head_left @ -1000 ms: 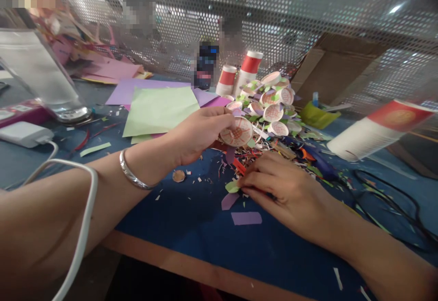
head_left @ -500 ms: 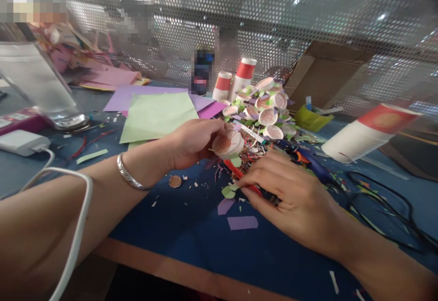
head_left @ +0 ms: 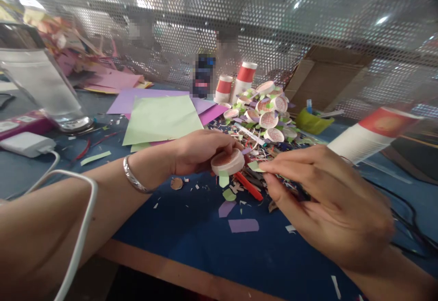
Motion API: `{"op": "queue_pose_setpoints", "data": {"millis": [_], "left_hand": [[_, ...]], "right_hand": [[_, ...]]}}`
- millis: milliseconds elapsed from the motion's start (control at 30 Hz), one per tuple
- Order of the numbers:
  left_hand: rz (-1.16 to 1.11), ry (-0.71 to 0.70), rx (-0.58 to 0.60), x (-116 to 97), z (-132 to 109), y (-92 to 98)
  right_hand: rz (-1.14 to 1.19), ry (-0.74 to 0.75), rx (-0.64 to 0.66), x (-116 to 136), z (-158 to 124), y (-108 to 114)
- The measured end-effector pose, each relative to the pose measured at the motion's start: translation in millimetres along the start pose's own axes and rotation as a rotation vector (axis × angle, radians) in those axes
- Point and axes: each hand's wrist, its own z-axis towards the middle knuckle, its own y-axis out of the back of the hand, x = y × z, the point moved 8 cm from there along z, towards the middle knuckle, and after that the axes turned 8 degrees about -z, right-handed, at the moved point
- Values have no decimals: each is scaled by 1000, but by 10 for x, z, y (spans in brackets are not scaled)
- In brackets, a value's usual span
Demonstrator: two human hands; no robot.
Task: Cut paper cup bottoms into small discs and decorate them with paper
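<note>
green scrap now raised beside cup base.

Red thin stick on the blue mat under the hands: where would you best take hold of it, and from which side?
The thin red stick lies flat and slanted on the blue mat. Its upper end is crowded by the round pinkish disc in the left hand, so pinch the free lower end from above, fingers across its width, probably.

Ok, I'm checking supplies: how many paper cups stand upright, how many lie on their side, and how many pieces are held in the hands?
Upright paper cups: 2
Cup or stack lying on its side: 1
In left hand, round cup piece: 1
In right hand, green scrap: 1
Total: 5
</note>
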Motion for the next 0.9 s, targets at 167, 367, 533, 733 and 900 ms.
{"op": "queue_pose_setpoints", "data": {"millis": [167, 367, 533, 733, 900], "left_hand": [[13, 19, 5, 23, -13, -25], [30, 22, 33, 3, -40, -72], [40, 28, 36, 23, -43, -67], [60, 17, 30, 23, -40, -66], [72, 14, 27, 25, -28, -66]], "right_hand": [[39, 36, 30, 44, 14, -38], [47, 64, 43, 59, -11, -72], [80, 79, 61, 69, -17, -115], [72, 95, 76, 66, -29, -119], [78, 113, 86, 70, -65, -137]]}}
